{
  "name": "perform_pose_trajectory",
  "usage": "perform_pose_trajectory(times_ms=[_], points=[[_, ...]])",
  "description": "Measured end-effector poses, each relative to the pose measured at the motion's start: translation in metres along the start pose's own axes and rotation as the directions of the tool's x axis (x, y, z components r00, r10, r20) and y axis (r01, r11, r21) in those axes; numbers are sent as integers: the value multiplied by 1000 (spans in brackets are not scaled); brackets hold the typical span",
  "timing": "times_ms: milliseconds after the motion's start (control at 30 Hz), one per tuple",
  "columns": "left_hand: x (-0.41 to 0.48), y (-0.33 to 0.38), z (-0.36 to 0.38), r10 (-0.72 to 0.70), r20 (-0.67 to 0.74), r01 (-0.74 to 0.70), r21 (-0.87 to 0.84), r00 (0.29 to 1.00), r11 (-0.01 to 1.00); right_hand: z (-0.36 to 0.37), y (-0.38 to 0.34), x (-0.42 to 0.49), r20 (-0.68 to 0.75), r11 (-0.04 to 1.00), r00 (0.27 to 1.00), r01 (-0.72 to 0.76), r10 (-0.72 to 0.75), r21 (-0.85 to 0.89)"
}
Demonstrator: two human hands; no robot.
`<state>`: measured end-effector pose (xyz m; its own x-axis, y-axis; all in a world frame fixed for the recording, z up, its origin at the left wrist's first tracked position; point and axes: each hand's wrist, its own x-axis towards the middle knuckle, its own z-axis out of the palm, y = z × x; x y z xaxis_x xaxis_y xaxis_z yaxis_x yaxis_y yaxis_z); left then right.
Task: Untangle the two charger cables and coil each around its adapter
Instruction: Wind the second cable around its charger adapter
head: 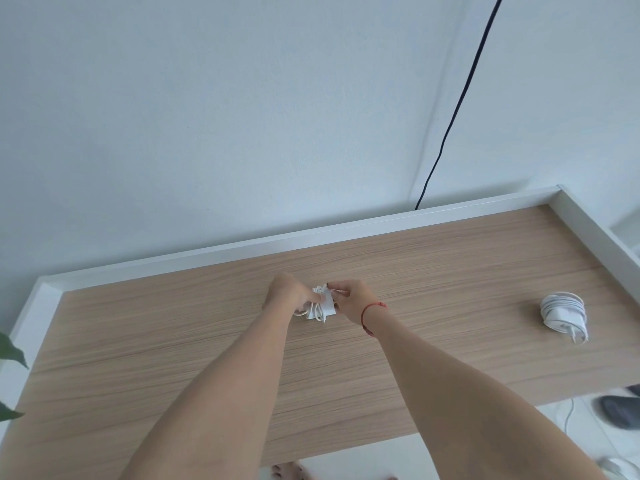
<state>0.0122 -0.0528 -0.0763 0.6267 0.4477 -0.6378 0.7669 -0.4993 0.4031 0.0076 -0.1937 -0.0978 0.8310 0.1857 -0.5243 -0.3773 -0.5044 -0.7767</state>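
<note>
Pale blue-grey wall [242, 116] fills the top half, w/ a dark cord [460, 98] hanging down it to the back edge of the desk [173, 341], a light wood-grain top w/ a raised white rim at back & sides. Both forearms reach out to the middle of the desk. Left hand [289, 294] is closed around a white adapter [327, 306], fingers curled over its left side where white cable [317, 311] loops are wound on it. Right hand [349, 301] sits just beside, on the adapter's right, thumb & fingertips pinched narrow on the thin free end of that cable near the adapter's top; red string bracelet [370, 313] on that wrist. Second adapter [564, 315] lies well apart near the right side of the desk, its white cable already coiled around it, plug end poking out toward the front. Green leaf tips [12, 351] at the left frame edge. Dark shoe [620, 412] on the pale floor past the desk's front right corner; bare toes [289, 471] at bottom centre
</note>
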Motion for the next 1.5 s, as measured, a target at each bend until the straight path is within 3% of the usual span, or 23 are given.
perform_pose_trajectory(times_ms=[167,433,633,733,900,1100,1233,1367,1500], points=[[-1,9,5,31,-20,-29,100,999,995,-1,4,3,18,998,1000,-24,23,56],[-6,14,7,74,72,-84,149,995,985,-3,1,3,75,996,997,-36,30,80],[-8,14,14,105,-8,-100,249,994,963,-8,-7,-5,111,1000,994,-13,10,20],[-10,13,11,144,-6,-137,291,989,947,-7,-12,-9,62,998,998,21,-17,-60],[-3,-2,4,216,58,-223,173,975,959,-6,-16,-3,-37,981,998,45,-53,-189],[1,-10,0,274,90,-276,8,957,961,11,-16,2,-87,990,996,-36,24,-137],[4,-13,1,291,70,-291,-22,954,957,10,-25,4,-146,962,989,-16,-24,-271],[4,-16,-1,293,86,-290,-49,952,956,12,-36,8,-58,975,998,-48,36,-217],[3,-17,-2,301,102,-299,-43,948,953,15,-35,8,-58,978,997,-69,58,-198]])
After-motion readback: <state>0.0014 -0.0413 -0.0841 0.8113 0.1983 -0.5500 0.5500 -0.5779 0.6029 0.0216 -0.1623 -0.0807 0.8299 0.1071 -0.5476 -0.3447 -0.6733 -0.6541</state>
